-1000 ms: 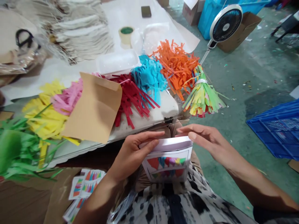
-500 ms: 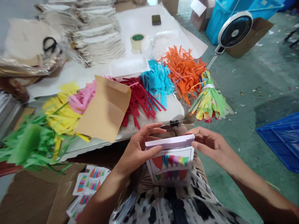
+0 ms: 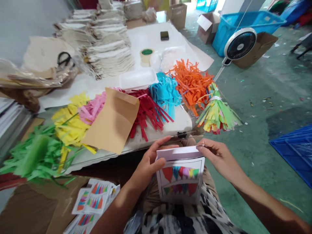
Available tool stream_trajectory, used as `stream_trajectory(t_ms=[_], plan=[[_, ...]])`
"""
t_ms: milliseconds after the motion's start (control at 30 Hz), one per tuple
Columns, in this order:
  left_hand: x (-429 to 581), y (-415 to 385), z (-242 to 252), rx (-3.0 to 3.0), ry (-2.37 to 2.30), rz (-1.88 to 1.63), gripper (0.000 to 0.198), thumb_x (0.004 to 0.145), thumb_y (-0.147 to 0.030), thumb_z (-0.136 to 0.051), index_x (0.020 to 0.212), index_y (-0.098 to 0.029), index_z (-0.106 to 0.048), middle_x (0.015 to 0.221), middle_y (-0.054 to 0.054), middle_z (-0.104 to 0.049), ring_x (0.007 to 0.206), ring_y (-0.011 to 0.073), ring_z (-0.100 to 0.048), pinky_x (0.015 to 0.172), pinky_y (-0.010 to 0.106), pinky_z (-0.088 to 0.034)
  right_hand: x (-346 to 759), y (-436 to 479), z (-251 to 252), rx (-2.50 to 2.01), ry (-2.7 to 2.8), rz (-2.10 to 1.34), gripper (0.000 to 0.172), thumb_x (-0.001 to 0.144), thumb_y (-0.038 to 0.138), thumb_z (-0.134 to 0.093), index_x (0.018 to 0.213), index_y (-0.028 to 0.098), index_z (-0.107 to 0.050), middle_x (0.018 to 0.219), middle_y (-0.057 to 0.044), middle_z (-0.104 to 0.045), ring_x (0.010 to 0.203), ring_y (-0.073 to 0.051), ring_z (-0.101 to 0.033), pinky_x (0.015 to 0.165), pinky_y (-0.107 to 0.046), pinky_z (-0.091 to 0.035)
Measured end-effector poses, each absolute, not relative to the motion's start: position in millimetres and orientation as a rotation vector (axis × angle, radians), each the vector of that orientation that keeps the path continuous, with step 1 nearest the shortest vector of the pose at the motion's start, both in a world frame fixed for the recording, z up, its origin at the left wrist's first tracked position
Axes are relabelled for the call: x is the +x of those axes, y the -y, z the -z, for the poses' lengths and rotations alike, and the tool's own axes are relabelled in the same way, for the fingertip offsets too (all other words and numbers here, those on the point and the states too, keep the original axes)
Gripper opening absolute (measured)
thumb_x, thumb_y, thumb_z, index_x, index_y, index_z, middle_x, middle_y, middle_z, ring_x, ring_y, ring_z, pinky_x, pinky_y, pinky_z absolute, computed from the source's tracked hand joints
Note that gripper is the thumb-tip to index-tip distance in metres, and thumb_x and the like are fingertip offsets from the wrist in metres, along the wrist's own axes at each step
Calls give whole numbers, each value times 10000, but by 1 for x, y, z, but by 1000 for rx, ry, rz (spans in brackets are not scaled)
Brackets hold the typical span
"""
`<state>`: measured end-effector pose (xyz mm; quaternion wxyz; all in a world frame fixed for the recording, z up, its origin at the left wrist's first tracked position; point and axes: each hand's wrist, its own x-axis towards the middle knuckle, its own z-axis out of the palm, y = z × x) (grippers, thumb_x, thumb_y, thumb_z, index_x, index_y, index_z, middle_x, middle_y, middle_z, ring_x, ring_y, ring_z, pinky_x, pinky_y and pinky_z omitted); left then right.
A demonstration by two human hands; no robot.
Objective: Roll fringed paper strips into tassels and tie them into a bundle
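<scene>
Over my lap is a white printed packet (image 3: 180, 182) with rows of coloured tassels pictured on its front. Its plain top flap (image 3: 179, 152) is folded along the upper edge. My left hand (image 3: 152, 159) holds the packet's upper left side, thumb in front and fingers behind. At the upper right corner my right hand (image 3: 213, 156) pinches the flap's end between thumb and fingers. Just beyond lies a brown kraft envelope (image 3: 113, 122) on the fringed paper bundles, among them a dark red one (image 3: 148, 113) and a blue one (image 3: 165, 91).
On the table edge are green (image 3: 34, 152), yellow (image 3: 70, 123) and orange fringe (image 3: 192, 81). A mixed tassel bunch (image 3: 218, 113) hangs beside a fan (image 3: 240, 45). More printed packets (image 3: 95, 198) lie at lower left. A blue crate (image 3: 294, 149) sits right.
My right hand has closed its fingers on the flap's right corner. My left thumb has drawn back toward the packet's left edge. The view has tilted up slightly.
</scene>
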<state>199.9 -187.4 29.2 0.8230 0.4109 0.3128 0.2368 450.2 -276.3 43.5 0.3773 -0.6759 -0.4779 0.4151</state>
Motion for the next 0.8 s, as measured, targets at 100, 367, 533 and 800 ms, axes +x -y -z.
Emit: stream_trajectory(t_ms=[100, 367, 533, 800], plan=[[197, 198, -13, 831, -716, -488, 869, 801, -542, -870, 1555, -280, -527, 1195, 87, -785, 1038, 260, -754, 896, 304, -589, 454, 272, -52, -1685, 1283, -1100, 315, 990, 443, -581, 837, 196, -704, 791, -10, -667, 746, -175, -590, 689, -289, -455], [187, 175, -42, 1029, -873, -524, 542, 911, -424, -793, 1409, -266, -651, 1152, 65, -784, 970, 216, -748, 852, 274, -595, 574, 209, -83, -1921, 1625, 175, 492, 910, 81, -499, 1311, 223, -746, 1315, -115, -737, 1213, -302, -673, 1069, -533, -521], [206, 95, -128, 1521, -661, -504, 541, 877, -482, -798, 1353, -238, -716, 1089, 67, -786, 849, 200, -721, 718, 257, -559, 644, 163, -55, -1851, 2410, 154, 758, 778, -92, -528, 1431, 260, -681, 1722, -87, -388, 1571, -336, -387, 1231, -581, -397], [376, 33, -206, 2459, -122, -121, 325, 811, -464, -826, 888, -148, -816, 858, 35, -741, 821, 195, -662, 787, 298, -474, 656, 210, -69, -1952, 2099, 149, 332, 825, 185, -747, 1155, 183, -707, 1545, -201, -590, 1470, -393, -495, 1170, -519, -388]])
